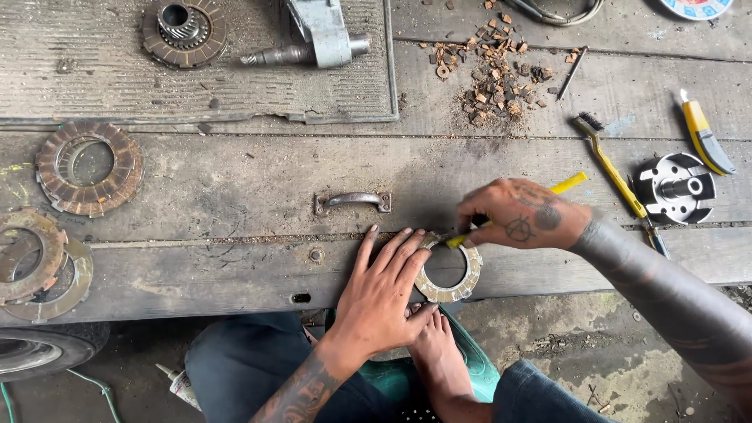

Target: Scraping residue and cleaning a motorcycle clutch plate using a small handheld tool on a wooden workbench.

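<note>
Nearest the camera, the person is sitting low with knees apart, a bare foot (pixel 439 352) resting on a green stool (pixel 478 368) below the worktop's front edge. The left hand (pixel 384 294) is lying open and flat, fingers spread, pressing down the near-left side of a ring-shaped friction plate (pixel 448 291) that is sitting at the front edge of the worktop (pixel 235 180). The right hand (pixel 521 218) is closed around a yellow-handled cutter (pixel 568 183), its tip meeting the plate's upper rim; the blade itself is hidden under the fingers, so it is probably scraping the lining rather than cutting it.

The step in hand looks like stripping worn lining off the ring. The next move is likely calling for steady downward pressure from the flat hand while the tool is working round the rim, and for turning the plate to bring a fresh section under the tip.

Farther out, 4 more rusty rings (pixel 90 168) are lying at the left, a metal drawer handle (pixel 352 201) in the middle, and a wire brush (pixel 611 164), a second knife (pixel 703 137) and a clutch hub (pixel 675 188) at the right. Beyond them, a pile of brown scrapings (pixel 493 74) is littering the scarred grey planks, beside a ribbed mat (pixel 235 78) carrying a clutch basket (pixel 184 31). The concrete floor (pixel 595 352) below is looking stained.
</note>
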